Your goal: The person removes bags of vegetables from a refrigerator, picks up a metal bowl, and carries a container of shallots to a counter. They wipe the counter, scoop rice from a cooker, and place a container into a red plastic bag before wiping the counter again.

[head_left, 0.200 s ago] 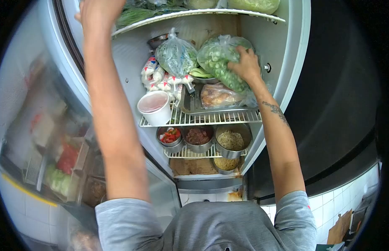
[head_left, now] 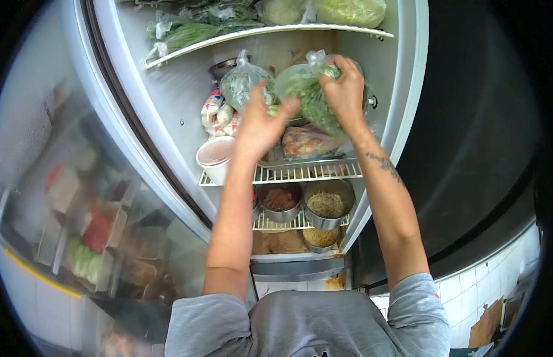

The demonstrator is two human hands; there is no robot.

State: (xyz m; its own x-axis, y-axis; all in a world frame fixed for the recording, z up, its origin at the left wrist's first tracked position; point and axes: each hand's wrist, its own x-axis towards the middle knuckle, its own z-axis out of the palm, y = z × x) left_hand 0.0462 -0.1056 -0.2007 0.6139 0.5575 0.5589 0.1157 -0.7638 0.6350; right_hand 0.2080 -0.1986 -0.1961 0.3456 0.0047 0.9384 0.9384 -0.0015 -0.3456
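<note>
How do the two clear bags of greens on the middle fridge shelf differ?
The right bag is gripped by the right hand and touched by the left hand; the left bag sits unheld behind the left hand. The right bag looks bigger. Both are knotted clear plastic holding greens.

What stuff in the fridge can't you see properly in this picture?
- Head view: the clear bag of greens is partly covered by the right hand and left hand.
- The small steel bowl under the wire shelf is hidden by the left forearm.
- The top-shelf bags are cut off by the picture's upper edge.
- The glass door's contents are blurred.
</note>
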